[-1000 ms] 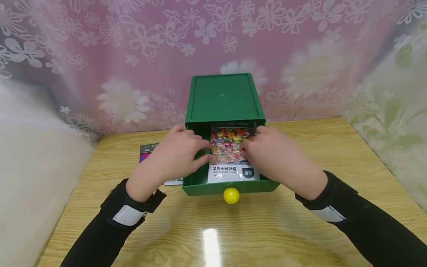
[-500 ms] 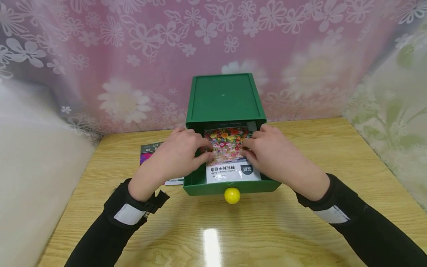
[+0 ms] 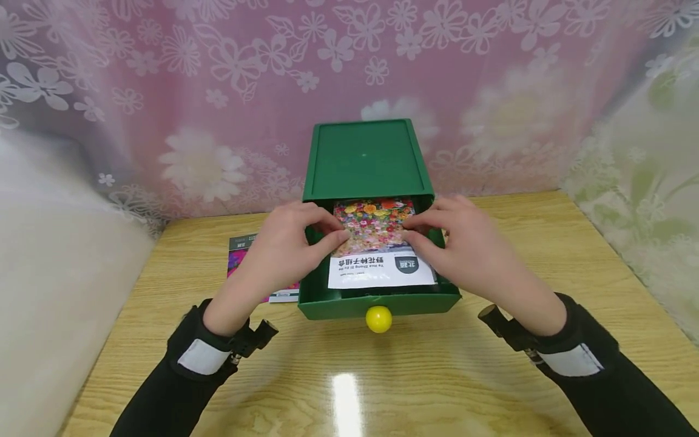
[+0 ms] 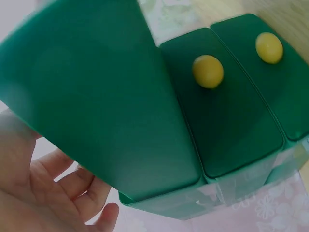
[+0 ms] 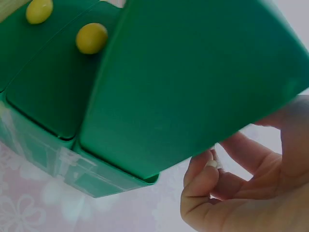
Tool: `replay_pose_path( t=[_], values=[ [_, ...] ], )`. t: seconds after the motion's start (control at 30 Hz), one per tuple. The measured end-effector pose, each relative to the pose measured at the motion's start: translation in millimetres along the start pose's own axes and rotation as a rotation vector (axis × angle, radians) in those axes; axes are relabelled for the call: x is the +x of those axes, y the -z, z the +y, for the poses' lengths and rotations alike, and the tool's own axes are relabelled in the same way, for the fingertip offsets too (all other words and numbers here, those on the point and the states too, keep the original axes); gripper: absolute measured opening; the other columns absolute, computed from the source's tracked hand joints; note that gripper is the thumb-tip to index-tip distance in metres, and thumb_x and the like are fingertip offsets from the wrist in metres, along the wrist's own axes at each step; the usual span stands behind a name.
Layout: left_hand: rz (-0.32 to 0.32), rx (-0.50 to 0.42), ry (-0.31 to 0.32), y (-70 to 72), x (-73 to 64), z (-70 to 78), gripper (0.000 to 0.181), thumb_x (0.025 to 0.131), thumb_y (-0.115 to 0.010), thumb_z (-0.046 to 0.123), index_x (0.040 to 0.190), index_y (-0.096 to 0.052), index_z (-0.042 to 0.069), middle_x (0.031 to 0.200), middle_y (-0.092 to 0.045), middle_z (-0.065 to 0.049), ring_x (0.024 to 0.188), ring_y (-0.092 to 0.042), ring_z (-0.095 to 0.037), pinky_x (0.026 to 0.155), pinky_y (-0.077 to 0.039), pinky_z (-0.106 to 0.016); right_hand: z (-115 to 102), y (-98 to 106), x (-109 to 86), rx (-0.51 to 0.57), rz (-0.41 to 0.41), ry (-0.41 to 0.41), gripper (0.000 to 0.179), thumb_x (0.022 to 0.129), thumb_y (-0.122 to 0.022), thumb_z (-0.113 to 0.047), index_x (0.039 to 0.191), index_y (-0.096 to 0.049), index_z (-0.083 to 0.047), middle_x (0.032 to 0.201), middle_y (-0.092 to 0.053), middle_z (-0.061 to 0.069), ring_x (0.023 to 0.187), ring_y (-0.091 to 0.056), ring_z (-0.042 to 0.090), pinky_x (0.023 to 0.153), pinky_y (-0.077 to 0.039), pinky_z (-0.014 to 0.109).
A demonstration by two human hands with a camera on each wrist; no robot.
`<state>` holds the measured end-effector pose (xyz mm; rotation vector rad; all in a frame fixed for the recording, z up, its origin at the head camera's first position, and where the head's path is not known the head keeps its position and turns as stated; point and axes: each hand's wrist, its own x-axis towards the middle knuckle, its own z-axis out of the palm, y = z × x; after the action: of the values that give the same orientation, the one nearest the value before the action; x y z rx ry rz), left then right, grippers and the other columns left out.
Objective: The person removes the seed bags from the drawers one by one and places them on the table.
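A seed packet point(image 3: 382, 270) with a colourful flower picture and a white label lies level in the pulled-out top drawer point(image 3: 327, 308) of a green cabinet point(image 3: 366, 158). My left hand point(image 3: 286, 243) pinches the packet's left edge between thumb and fingers. On the opposite edge, my right hand point(image 3: 464, 246) pinches it the same way. Dark space shows under the packet's near edge, so that side seems raised off the drawer floor. From below, the wrist views show the drawer's underside hiding the packet; the left fingers point(image 4: 82, 186) and right fingers point(image 5: 203, 179) appear beside the drawer.
A second packet point(image 3: 237, 258) with a purple and pink picture lies on the wooden table point(image 3: 426, 382), partly behind my left forearm. The top drawer has a yellow knob point(image 3: 379, 319). Two closed drawers with yellow knobs point(image 4: 208, 71) sit below. A floral curtain point(image 3: 246, 109) hangs behind.
The packet has moved up and away from the drawer front, and its near edge has lifted. My right hand shifted from over the packet to its right edge; the left now pinches the left edge.
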<state>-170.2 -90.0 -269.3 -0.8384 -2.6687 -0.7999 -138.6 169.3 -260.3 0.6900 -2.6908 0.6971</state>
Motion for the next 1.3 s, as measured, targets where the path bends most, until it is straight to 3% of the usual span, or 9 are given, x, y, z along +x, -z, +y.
replay_pose_path(
  t=[0.13, 0.37, 0.6, 0.73, 0.83, 0.97, 1.03, 1.17, 1.3],
  values=[
    [-0.011, -0.092, 0.093, 6.5, -8.3, 6.9, 0.022, 0.085, -0.057, 0.051, 0.087, -0.065, 0.031, 0.081, -0.057, 0.018, 0.069, -0.047, -0.007, 0.058, -0.039, -0.032, -5.2, 6.1, -7.8, 0.029, 0.003, -0.031, 0.028, 0.090, -0.054, -0.043, 0.099, -0.070, -0.022, 0.083, -0.055, -0.012, 0.082, -0.043, 0.013, 0.063, -0.039, 0.032],
    [-0.025, -0.225, 0.186, 14.9, -25.9, 14.6, 0.023, 0.081, -0.060, 0.055, 0.086, -0.065, 0.034, 0.082, -0.059, 0.016, 0.073, -0.050, -0.007, 0.061, -0.044, -0.033, -16.4, 9.0, -23.5, 0.052, 0.011, -0.036, 0.028, 0.089, -0.054, -0.046, 0.103, -0.069, -0.026, 0.092, -0.058, -0.012, 0.082, -0.046, 0.010, 0.062, -0.040, 0.031],
    [0.012, -0.347, 0.191, 17.7, -41.6, 15.3, 0.019, 0.080, -0.065, 0.049, 0.086, -0.067, 0.031, 0.080, -0.061, 0.013, 0.076, -0.054, -0.007, 0.060, -0.042, -0.034, -26.3, 5.2, -36.5, 0.099, 0.044, 0.009, 0.025, 0.087, -0.060, -0.040, 0.108, -0.067, -0.027, 0.095, -0.056, -0.014, 0.082, -0.046, 0.007, 0.060, -0.039, 0.030],
    [0.056, -0.518, 0.155, 18.3, -47.7, 9.8, 0.015, 0.084, -0.065, 0.035, 0.092, -0.069, 0.024, 0.087, -0.062, 0.006, 0.073, -0.058, -0.011, 0.062, -0.046, -0.034, -29.4, 0.7, -40.1, 0.157, 0.075, 0.081, 0.027, 0.084, -0.066, -0.032, 0.111, -0.065, -0.028, 0.098, -0.055, -0.016, 0.086, -0.048, 0.005, 0.058, -0.040, 0.026],
    [0.083, -0.619, 0.114, 20.1, -51.3, 3.4, 0.015, 0.087, -0.063, 0.022, 0.100, -0.069, 0.016, 0.096, -0.058, 0.000, 0.071, -0.059, -0.017, 0.062, -0.048, -0.033, -29.5, -3.0, -40.2, 0.190, 0.068, 0.142, 0.030, 0.082, -0.068, -0.029, 0.112, -0.064, -0.028, 0.102, -0.056, -0.017, 0.089, -0.048, 0.003, 0.059, -0.041, 0.024],
    [0.148, -0.629, 0.090, 24.1, -56.9, -8.5, 0.018, 0.089, -0.059, 0.013, 0.105, -0.067, 0.011, 0.101, -0.055, -0.005, 0.070, -0.056, -0.019, 0.063, -0.048, -0.029, -27.1, -9.0, -38.8, 0.213, 0.034, 0.217, 0.027, 0.079, -0.071, -0.027, 0.106, -0.066, -0.028, 0.103, -0.056, -0.018, 0.093, -0.049, 0.002, 0.066, -0.043, 0.025],
    [0.186, -0.624, 0.099, 27.7, -60.4, -16.3, 0.019, 0.090, -0.058, 0.011, 0.106, -0.067, 0.010, 0.102, -0.055, -0.007, 0.066, -0.051, -0.018, 0.060, -0.044, -0.026, -25.5, -12.3, -38.2, 0.230, 0.024, 0.249, 0.022, 0.079, -0.071, -0.025, 0.101, -0.067, -0.027, 0.101, -0.056, -0.018, 0.093, -0.049, 0.002, 0.067, -0.044, 0.024],
    [0.263, -0.670, 0.128, 36.5, -67.0, -37.7, 0.021, 0.089, -0.058, 0.008, 0.107, -0.066, 0.003, 0.103, -0.054, -0.012, 0.073, -0.053, -0.019, 0.064, -0.044, -0.022, -22.5, -17.6, -38.1, 0.272, 0.021, 0.284, 0.016, 0.079, -0.070, -0.018, 0.093, -0.068, -0.026, 0.094, -0.057, -0.018, 0.087, -0.050, 0.002, 0.060, -0.043, 0.020],
    [0.332, -0.714, 0.180, 40.7, -73.1, -70.2, 0.024, 0.088, -0.058, 0.008, 0.109, -0.063, -0.003, 0.106, -0.053, -0.013, 0.090, -0.059, -0.019, 0.074, -0.048, -0.022, -20.4, -20.6, -38.6, 0.271, 0.025, 0.292, 0.017, 0.078, -0.071, -0.017, 0.092, -0.068, -0.026, 0.091, -0.057, -0.018, 0.084, -0.049, 0.001, 0.059, -0.042, 0.018]
  ],
)
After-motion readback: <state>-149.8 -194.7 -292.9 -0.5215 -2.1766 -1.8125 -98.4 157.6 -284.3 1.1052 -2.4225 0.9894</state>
